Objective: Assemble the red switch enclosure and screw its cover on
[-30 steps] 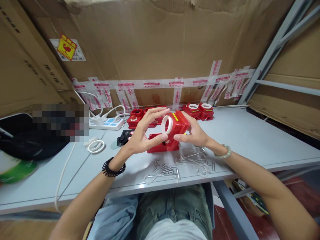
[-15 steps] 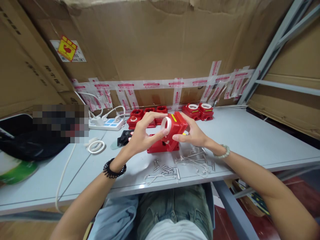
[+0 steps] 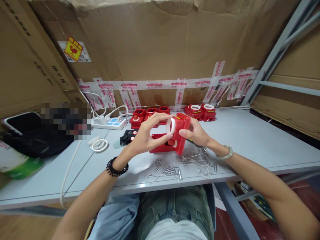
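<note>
A red plastic housing (image 3: 184, 128) is held tilted on its side above the table, its round opening towards the left. My right hand (image 3: 198, 133) grips its back and edge, thumb on the near side. My left hand (image 3: 147, 135) pinches the white ring (image 3: 172, 126) at the opening between thumb and fingers. Behind and below lies a red base part (image 3: 160, 147), partly covered by the hands and housing. Loose screws (image 3: 168, 169) and metal pins with white cords (image 3: 195, 160) are spread on the table in front of it.
Several red housings stand along the back, two with white rings (image 3: 195, 107). At left are black parts (image 3: 128, 136), loose white rings (image 3: 99, 145), a power strip (image 3: 110, 123), a white cable (image 3: 65, 176) and a black bag (image 3: 47, 146). Cardboard (image 3: 150, 43) walls the back.
The housing has turned in my hands, its flat back edge now more upright. Both hands stay on it. The whole view has shifted slightly.
</note>
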